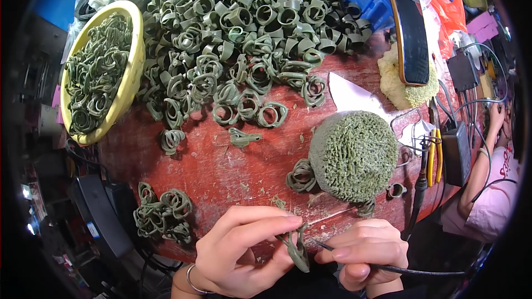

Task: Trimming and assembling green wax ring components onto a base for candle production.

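Observation:
Near the front edge of the table, my left hand pinches a green wax ring between thumb and fingers, tilted on its side. My right hand grips a thin, dark pointed tool whose tip points at the ring, a small gap apart; a black cord runs off rightward from behind this hand. Just beyond the hands stands a round green block with a rough, pitted top. Beside it lies a wax ring with open loops. A small cluster of similar rings sits left of my left hand.
A large heap of green rings covers the far table. More fill a yellow basket at left. At right are a phone on a pale spongy lump, yellow-handled pliers, cables and a black box. Another person's arm shows beyond.

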`<control>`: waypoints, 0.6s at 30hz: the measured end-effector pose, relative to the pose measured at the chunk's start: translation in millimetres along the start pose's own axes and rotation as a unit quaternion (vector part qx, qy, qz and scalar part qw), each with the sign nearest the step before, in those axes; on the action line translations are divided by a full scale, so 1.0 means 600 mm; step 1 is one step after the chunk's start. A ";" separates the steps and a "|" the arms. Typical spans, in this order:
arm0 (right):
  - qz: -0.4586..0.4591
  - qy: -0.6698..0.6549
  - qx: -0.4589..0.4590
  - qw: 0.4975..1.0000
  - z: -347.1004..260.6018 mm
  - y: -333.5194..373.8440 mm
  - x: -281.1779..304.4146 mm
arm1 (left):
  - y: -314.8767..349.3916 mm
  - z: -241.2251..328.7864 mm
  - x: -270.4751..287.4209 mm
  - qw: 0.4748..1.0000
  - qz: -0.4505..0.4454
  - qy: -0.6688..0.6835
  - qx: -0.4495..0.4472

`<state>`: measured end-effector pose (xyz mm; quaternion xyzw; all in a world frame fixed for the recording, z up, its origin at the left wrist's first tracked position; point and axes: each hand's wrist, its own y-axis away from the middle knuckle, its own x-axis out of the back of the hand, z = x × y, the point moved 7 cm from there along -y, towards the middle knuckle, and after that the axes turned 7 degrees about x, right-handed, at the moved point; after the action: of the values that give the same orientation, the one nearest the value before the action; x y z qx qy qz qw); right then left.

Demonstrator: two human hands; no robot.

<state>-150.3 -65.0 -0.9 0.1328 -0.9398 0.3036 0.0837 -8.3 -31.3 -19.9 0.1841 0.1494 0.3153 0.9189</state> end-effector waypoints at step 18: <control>-0.124 -0.048 -0.018 0.991 0.008 0.000 -0.018 | -0.019 -0.031 -0.012 0.966 -0.189 -0.131 -0.120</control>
<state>-140.3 -65.7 -7.2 0.2615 -0.9243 0.2669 0.0779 -15.1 -39.5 -40.1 0.0810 0.0214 0.1249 0.9886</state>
